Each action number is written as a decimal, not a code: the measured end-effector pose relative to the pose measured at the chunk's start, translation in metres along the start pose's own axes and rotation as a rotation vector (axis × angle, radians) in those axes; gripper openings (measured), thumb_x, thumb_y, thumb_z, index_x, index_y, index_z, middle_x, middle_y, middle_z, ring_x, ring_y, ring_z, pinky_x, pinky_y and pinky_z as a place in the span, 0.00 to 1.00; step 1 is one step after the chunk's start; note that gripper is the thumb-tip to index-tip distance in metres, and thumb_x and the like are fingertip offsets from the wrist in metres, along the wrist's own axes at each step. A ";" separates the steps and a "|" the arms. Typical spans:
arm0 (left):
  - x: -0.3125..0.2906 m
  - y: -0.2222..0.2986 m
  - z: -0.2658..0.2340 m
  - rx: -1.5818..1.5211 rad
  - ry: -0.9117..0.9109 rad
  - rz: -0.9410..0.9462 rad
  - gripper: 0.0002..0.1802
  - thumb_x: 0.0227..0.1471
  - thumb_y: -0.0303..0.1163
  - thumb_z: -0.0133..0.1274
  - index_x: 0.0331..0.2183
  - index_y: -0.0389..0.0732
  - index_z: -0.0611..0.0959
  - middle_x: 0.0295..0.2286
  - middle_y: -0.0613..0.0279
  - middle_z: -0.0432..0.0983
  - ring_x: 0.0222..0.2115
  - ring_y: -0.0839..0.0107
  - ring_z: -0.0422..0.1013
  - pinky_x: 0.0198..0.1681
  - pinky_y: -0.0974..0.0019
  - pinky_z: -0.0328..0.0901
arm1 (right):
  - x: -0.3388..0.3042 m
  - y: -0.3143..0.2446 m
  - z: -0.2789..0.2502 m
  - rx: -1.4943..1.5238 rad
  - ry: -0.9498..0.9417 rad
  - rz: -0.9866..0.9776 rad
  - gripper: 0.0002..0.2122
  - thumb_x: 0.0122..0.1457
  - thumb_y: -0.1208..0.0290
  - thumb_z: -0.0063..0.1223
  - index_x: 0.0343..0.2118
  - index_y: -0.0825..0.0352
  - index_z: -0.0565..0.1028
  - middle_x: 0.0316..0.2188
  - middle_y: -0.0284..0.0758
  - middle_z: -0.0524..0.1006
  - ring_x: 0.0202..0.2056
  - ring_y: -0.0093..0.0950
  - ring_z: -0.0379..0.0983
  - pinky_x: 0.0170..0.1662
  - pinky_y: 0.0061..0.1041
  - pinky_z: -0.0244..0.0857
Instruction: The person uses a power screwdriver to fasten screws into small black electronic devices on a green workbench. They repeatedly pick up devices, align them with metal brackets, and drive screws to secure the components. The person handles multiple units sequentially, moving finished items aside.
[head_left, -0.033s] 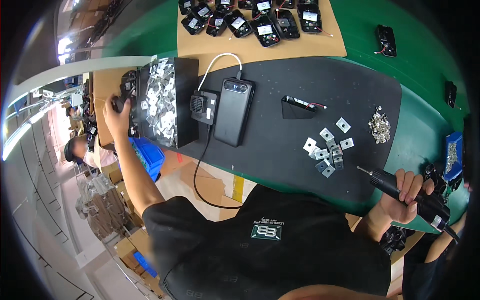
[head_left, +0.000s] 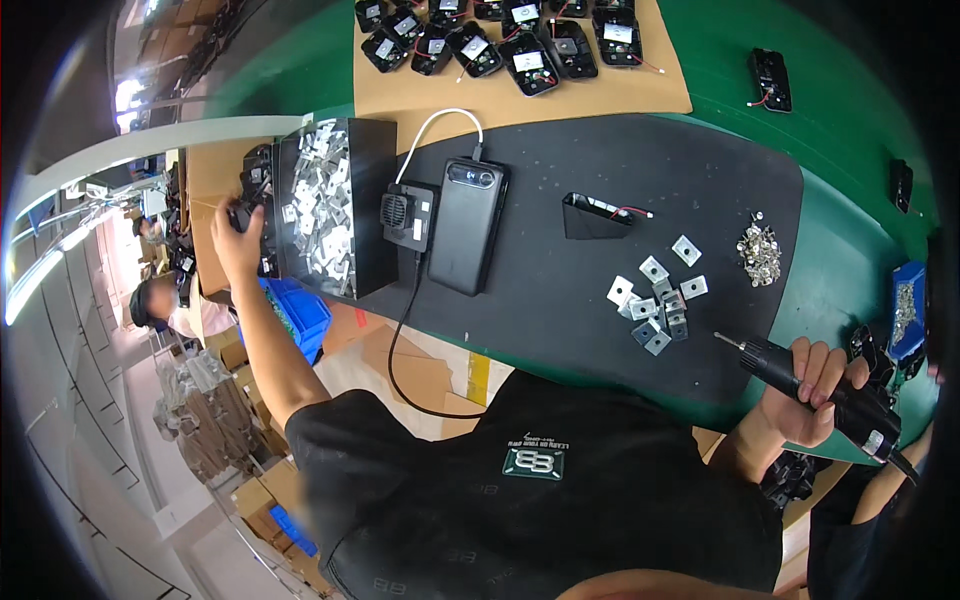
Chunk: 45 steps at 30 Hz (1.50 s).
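At right, fingers [head_left: 822, 366] wrapped round electric screwdriver [head_left: 800, 378], tip toward plates [head_left: 655, 300]

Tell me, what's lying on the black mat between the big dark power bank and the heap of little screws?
In the head view, between the power bank and the screws lies a black wedge-shaped part with red and white wires, and lower down a cluster of small square metal plates.

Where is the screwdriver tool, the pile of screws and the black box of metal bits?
electric screwdriver [head_left: 775, 362], head view, on its black barrel.
pile of screws [head_left: 760, 252], head view, middle.
black box [head_left: 372, 180], head view, its right wall.
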<state>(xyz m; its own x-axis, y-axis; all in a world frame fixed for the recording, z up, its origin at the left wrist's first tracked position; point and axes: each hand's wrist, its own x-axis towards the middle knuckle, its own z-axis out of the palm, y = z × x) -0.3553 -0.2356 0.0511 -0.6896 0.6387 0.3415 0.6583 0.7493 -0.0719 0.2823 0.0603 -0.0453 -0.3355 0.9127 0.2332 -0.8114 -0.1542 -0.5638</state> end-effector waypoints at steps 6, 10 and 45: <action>-0.006 -0.022 0.033 0.307 0.101 0.003 0.37 0.50 0.52 0.58 0.57 0.45 0.70 0.56 0.37 0.61 0.58 0.42 0.57 0.60 0.48 0.52 | 0.001 -0.002 0.002 -0.043 0.045 -0.023 0.19 0.52 0.75 0.59 0.44 0.55 0.65 0.21 0.22 0.64 0.24 0.17 0.61 0.33 0.21 0.51; -0.006 0.079 0.018 0.002 0.259 0.252 0.35 0.49 0.44 0.59 0.56 0.41 0.69 0.58 0.37 0.58 0.58 0.43 0.56 0.60 0.47 0.52 | 0.001 0.001 0.004 -0.069 0.025 -0.027 0.20 0.53 0.74 0.59 0.46 0.55 0.63 0.21 0.23 0.65 0.24 0.18 0.61 0.34 0.21 0.53; 0.099 -0.084 0.073 0.570 0.092 0.038 0.21 0.57 0.49 0.44 0.51 0.56 0.74 0.43 0.66 0.79 0.41 0.56 0.75 0.40 0.44 0.62 | 0.029 0.016 0.013 -0.311 0.083 -0.251 0.23 0.54 0.72 0.54 0.53 0.55 0.63 0.23 0.25 0.65 0.25 0.21 0.60 0.36 0.28 0.57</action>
<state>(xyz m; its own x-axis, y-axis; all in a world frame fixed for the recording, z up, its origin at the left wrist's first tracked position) -0.5011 -0.2227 0.0226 -0.6231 0.6680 0.4067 0.3981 0.7185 -0.5703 0.2539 0.0791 -0.0374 -0.0954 0.9367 0.3368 -0.6752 0.1877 -0.7133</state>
